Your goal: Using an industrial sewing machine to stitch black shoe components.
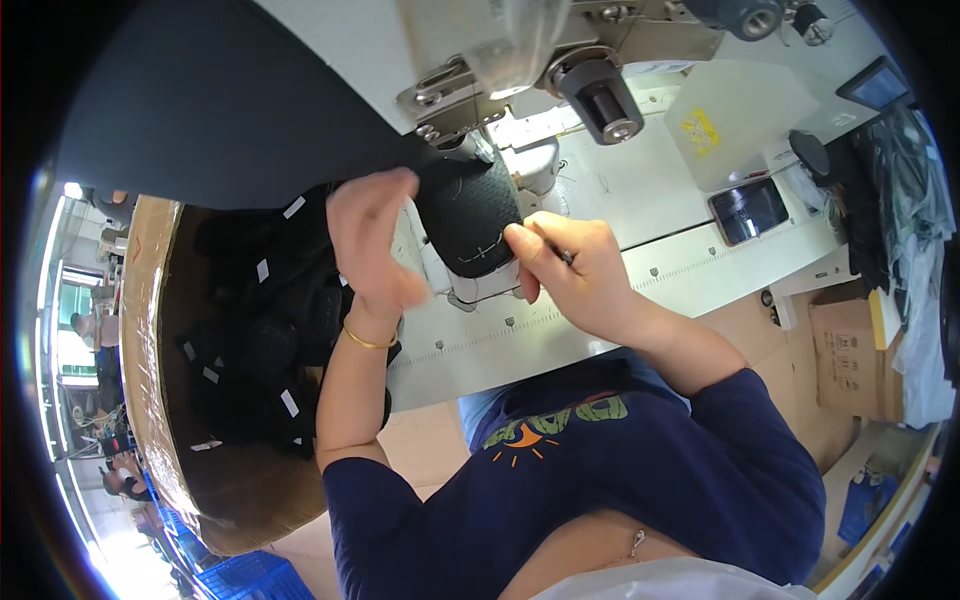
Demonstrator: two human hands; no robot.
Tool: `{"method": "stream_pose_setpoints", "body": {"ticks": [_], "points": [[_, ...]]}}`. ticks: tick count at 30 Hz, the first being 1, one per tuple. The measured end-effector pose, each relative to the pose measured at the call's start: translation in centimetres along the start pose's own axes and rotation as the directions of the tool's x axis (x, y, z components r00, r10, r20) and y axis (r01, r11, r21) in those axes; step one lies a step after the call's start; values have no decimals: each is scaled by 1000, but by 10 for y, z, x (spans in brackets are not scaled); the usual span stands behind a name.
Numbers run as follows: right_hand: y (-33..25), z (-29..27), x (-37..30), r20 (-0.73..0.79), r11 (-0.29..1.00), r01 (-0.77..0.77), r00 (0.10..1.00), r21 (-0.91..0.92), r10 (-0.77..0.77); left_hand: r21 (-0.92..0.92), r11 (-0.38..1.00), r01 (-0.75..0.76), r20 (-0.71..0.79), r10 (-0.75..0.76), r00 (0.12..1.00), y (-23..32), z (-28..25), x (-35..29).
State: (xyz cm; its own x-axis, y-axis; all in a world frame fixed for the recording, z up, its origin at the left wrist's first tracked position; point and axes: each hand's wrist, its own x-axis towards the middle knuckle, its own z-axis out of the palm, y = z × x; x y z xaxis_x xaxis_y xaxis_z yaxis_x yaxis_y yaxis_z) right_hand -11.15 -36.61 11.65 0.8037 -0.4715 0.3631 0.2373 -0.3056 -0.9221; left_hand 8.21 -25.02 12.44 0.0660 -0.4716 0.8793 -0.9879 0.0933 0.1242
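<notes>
Under the head of a sewing machine [470, 120] lies a black textured piece [465, 215] with a rounded near end and a broken pale line across it. At its left edge my left hand [372, 240] is raised, smeared by motion. Its thumb stands apart from the fingers, and nothing shows in it. My right hand [575, 265] is closed at the piece's right edge, thumb and forefinger pinched together. A slim dark tool [564, 254] sticks out between its fingers; its kind is mostly hidden by the hand.
A large carton [150, 370] at left holds several black pieces with white tags. A phone [748, 212] lies on the white machine table [480, 340]. A cardboard box [850, 355] and plastic-wrapped goods stand at right. A blue crate [255, 578] is at lower left.
</notes>
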Motion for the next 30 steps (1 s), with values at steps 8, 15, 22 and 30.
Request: {"method": "stream_pose_setpoints", "body": {"ticks": [8, 15, 22, 30], "points": [[-5, 0, -2, 13, 997, -67, 998, 47, 66, 189, 868, -459, 77, 453, 888, 20, 12, -16], [-5, 1, 8, 7, 988, -147, 989, 51, 147, 185, 897, -402, -3, 410, 912, 13, 24, -15], [1, 2, 18, -29, 991, -113, 993, 70, 115, 162, 926, -342, -9, 348, 937, 7, 32, -13], [11, 15, 24, -144, 998, -18, 989, 58, 26, 226, 928, -296, -8, 305, 952, 0, 36, -10]]}}
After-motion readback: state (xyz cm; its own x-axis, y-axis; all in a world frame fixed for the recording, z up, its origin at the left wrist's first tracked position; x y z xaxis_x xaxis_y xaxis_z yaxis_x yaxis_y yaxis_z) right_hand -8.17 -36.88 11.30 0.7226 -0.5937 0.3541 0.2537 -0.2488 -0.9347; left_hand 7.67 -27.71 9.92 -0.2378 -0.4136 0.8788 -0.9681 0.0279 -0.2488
